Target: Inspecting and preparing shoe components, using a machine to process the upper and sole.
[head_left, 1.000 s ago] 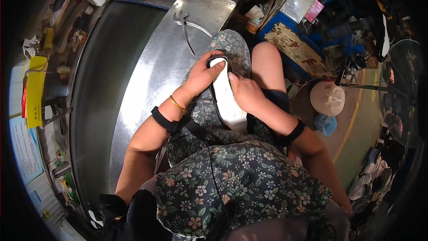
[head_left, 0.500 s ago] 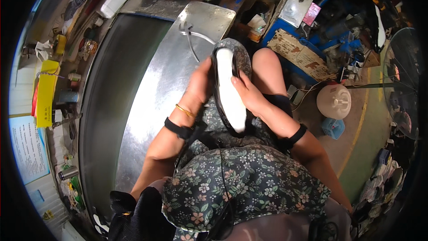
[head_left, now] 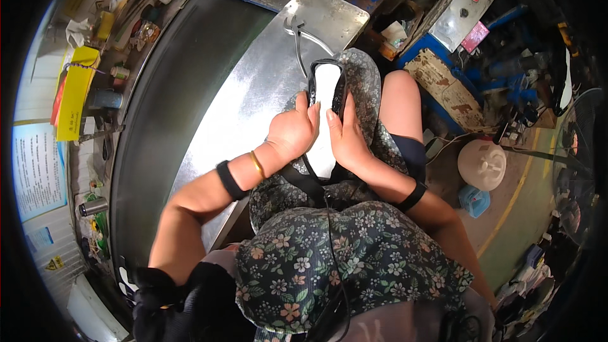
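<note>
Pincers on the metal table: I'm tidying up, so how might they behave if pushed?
The pincers probably feel stiff and fairly heavy, looking all metal. They'd likely slide on the shiny table; splayed handles should discourage rolling.

dark characters on yellow board [head_left: 71, 101], small print on pale blue poster [head_left: 39, 174], yellow warning sign [head_left: 55, 263] on wall [head_left: 68, 248]

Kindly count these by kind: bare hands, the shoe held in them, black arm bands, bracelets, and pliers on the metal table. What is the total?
Left hand and right hand: 2
Shoe: 1
Black arm bands: 2
Bracelet: 1
Pliers: 1
Total: 7
</note>
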Demonstrator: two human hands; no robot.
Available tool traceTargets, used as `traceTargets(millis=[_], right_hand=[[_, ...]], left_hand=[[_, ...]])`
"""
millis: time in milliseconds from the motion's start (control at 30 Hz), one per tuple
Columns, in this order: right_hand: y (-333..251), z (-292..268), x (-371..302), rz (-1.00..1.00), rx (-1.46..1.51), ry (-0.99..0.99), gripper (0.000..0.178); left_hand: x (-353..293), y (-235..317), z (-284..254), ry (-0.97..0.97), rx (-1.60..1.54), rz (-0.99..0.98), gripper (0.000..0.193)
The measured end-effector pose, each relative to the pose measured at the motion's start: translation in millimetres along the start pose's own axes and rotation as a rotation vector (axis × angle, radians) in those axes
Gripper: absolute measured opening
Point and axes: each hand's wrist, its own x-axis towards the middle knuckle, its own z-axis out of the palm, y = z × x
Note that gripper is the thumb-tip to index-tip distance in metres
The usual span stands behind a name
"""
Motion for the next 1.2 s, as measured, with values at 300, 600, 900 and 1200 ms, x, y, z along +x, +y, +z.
traceTargets(millis=[300, 600, 900, 1200], right_hand=[[10.9, -64.0, 78.3, 0.497, 0.358, -0.073, 0.071], [-40.3, -18.0, 114.4, -0.356, -0.772, 0.257, 0.025], [33.7, -33.4, 158.0, 0.002, 0.243, 0.045, 0.037], [38.3, -212.9, 151.8, -0.169, -0.021, 0.189, 0.030]], left_hand=[[80.2, -18.2, -38.3, -0.351, -0.630, -0.286, 0.090], [78.9, 19.1, -41.3, -0.015, 0.231, 0.094, 0.063], [-43.8, -16.2, 4.7, -0.643, -1.545, -0.195, 0.082], [-19.2, -34.3, -44.5, -0.128, -1.441, -0.153, 0.077]])
